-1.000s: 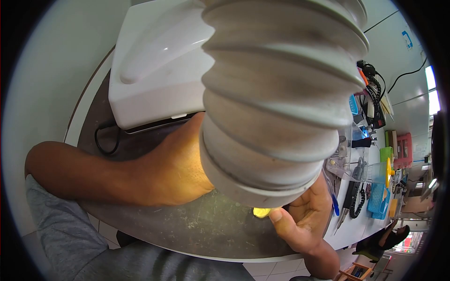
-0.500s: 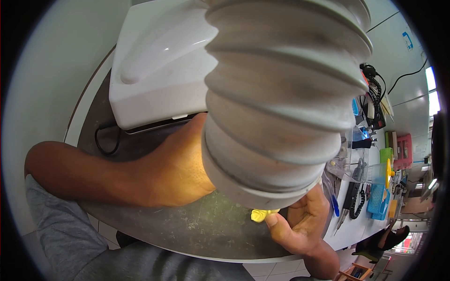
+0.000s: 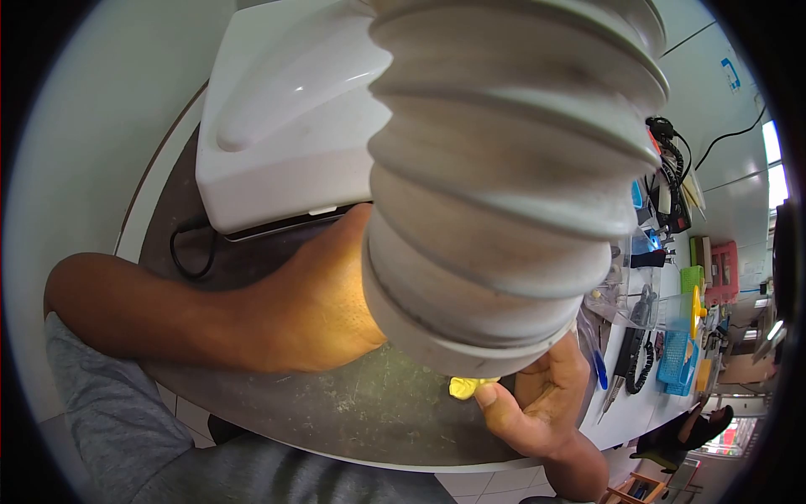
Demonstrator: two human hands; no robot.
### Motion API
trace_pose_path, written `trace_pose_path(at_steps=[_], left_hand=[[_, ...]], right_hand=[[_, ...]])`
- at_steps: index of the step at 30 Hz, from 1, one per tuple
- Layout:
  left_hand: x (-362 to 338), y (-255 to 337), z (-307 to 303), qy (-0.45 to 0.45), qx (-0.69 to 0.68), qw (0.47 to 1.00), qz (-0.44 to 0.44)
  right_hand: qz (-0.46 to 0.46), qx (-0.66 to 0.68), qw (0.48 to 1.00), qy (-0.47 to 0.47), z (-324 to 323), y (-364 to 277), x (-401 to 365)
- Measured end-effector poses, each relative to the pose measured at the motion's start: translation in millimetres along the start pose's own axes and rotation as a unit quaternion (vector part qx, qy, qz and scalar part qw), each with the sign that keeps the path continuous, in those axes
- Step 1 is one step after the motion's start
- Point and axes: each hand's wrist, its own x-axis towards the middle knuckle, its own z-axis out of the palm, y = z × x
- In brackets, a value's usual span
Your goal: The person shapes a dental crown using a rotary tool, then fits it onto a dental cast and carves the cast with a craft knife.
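Note:
A small yellow lump [image 3: 463, 387], of a kind I cannot make out, shows just below the rim of a wide grey-white ribbed hose [image 3: 495, 202]. My right hand [image 3: 541, 399] has its thumb pressed to the lump's right side, with the other fingers curled and partly behind the hose. From the left comes my left forearm, lying on the dark desk mat [image 3: 369, 420]. Of my left hand [image 3: 353, 307] only the wrist end shows, lit brightly; its fingers are hidden by the hose.
A white machine housing [image 3: 294, 176] stands behind my left arm, a black cable [image 3: 191, 265] beside it. On the right are a black handpiece with coiled cord [image 3: 625, 361], a blue pen [image 3: 600, 370] and a blue basket [image 3: 677, 361]. Another person [image 3: 693, 433] sits far right.

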Motion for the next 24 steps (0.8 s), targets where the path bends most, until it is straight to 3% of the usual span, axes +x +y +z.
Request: trace_pose_path(at_steps=[3,7,9,10,13,15,18,24], left_hand=[[0,27,-6,-0.025,0.053,0.998,0.001],[-9,-12,1,-0.004,0.06,0.998,-0.026],[-11,-20,6,0.046,-0.004,0.997,0.054],[-11,-17,4,0.046,-0.004,0.997,0.055],[-11,-10,0,0.001,0.027,1.0,-0.014],[-12,-15,4,0.026,-0.027,0.999,0.03],[-12,-16,5,0.033,-0.04,0.998,0.024],[-11,-12,4,0.02,0.011,0.998,0.055]], right_hand=[[-0.005,-0.006,1.0,0.0,0,0,0],[-0.009,-0.023,1.0,-0.002,0,0,0],[-0.007,-0.029,1.0,-0.005,-1,-2,0],[-0.005,-0.035,0.999,-0.007,-1,-2,0],[-0.021,-0.032,0.999,-0.008,0,0,1],[-0.024,-0.036,0.999,-0.01,0,-1,2],[-0.028,-0.035,0.999,-0.007,0,-1,2],[-0.02,-0.015,1.0,0.004,-3,0,-3]])
